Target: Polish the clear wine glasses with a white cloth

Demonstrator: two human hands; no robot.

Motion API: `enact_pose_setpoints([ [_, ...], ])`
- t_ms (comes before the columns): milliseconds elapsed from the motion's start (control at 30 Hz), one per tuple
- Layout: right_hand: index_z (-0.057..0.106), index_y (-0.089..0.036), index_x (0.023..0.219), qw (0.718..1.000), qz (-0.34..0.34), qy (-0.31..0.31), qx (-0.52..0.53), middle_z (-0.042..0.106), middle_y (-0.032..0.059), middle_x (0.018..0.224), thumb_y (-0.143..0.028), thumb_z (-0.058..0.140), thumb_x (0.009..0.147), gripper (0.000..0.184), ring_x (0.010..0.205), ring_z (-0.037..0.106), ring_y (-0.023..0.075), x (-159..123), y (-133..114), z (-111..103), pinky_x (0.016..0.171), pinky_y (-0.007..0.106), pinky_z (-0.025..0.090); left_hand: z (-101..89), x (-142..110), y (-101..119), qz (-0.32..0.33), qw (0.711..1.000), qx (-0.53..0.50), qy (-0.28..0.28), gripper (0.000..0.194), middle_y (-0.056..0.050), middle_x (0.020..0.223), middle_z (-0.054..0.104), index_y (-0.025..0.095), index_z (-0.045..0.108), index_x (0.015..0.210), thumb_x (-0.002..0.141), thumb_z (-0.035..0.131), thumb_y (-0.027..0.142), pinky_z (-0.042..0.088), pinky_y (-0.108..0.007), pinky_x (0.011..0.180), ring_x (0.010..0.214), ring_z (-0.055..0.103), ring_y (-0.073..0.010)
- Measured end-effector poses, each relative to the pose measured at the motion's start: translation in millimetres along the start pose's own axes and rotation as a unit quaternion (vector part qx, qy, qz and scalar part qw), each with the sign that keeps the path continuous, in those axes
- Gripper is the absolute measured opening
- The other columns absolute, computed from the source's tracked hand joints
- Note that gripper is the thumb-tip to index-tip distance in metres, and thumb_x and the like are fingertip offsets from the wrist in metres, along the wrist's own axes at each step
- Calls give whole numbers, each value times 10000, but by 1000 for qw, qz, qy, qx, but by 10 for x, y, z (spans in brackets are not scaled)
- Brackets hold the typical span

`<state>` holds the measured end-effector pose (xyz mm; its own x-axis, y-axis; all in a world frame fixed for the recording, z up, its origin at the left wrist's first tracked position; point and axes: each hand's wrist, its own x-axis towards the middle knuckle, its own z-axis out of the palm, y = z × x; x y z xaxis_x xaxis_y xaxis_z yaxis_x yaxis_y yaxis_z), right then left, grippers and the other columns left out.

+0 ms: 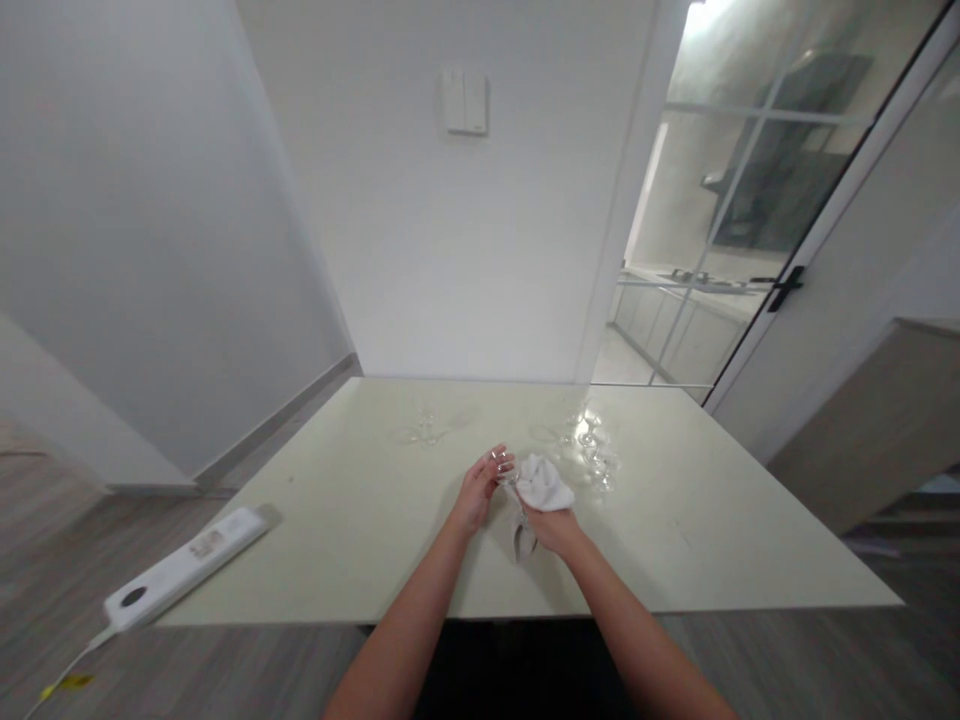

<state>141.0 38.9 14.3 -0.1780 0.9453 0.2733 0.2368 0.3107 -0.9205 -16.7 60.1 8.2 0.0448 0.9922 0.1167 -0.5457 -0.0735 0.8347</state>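
My left hand [478, 492] is closed around a small clear glass [504, 466] held above the pale table [360, 540]. Pressed against that glass is a white cloth [541, 484], bunched in my right hand [553, 524], with one end of the cloth hanging down below the fingers. A clear glass [424, 428] stands on the table further back on the left. Several more clear glasses [594, 450] stand in a group at the back right, just beyond the cloth.
A white power strip [180, 566] lies over the table's left front corner, its cord trailing to the floor. A white wall with a switch plate [465, 102] rises behind the table. A glass door [757, 200] stands at the right, a wooden cabinet [885, 420] beside it.
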Motion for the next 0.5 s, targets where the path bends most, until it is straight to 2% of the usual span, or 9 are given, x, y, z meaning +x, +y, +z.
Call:
enact_pose_setpoints([
  [67,636,-291,1166,997,-73,-17,-30,592,20,1289,-333,599,824,347,1332,382,280,15,-10,23,1176,476,130,-2,4,-5,-5,1000,9,16,544,-126,1137,671,176,648,1169,722,721,478,448,-295,844,921,638,-176],
  [133,581,-267,1252,990,-115,-33,-75,549,45,1341,-316,611,806,449,1327,380,286,-19,-9,36,1171,465,157,-3,6,-4,-6,999,16,42,544,-131,1141,671,170,650,1161,723,718,485,449,-292,840,928,640,-179],
  [267,358,-238,1436,972,-126,-88,-177,410,105,1449,-475,735,680,877,1359,299,343,-203,-41,-30,1148,517,166,-6,10,14,11,996,12,91,539,-129,1147,673,172,635,1173,733,712,473,464,-290,832,924,650,-180],
  [300,325,-246,1452,965,-132,-113,-194,368,112,1474,-504,742,667,925,1365,280,353,-244,-66,-56,1144,532,149,-7,13,17,13,995,6,96,538,-127,1156,670,176,631,1177,732,714,467,470,-293,828,918,653,-180],
  [333,323,-265,1452,958,-141,-137,-207,327,109,1498,-514,710,704,878,1376,254,357,-272,-96,-78,1138,544,137,-7,16,18,12,995,-1,100,537,-126,1163,667,180,629,1177,728,719,459,475,-295,821,909,655,-179],
  [400,383,-295,1417,950,-156,-159,-217,306,97,1505,-476,583,833,643,1376,256,339,-286,-158,-93,1123,537,161,-7,24,14,9,994,-16,106,528,-122,1158,670,183,631,1167,718,731,443,482,-293,796,887,659,-177],
  [500,525,-259,1264,963,-144,-111,-197,460,111,1360,-368,515,882,397,1251,418,291,-236,-197,-40,1049,462,305,0,31,3,6,994,-21,111,513,-121,1140,679,181,644,1144,713,730,444,481,-285,768,886,661,-182],
])
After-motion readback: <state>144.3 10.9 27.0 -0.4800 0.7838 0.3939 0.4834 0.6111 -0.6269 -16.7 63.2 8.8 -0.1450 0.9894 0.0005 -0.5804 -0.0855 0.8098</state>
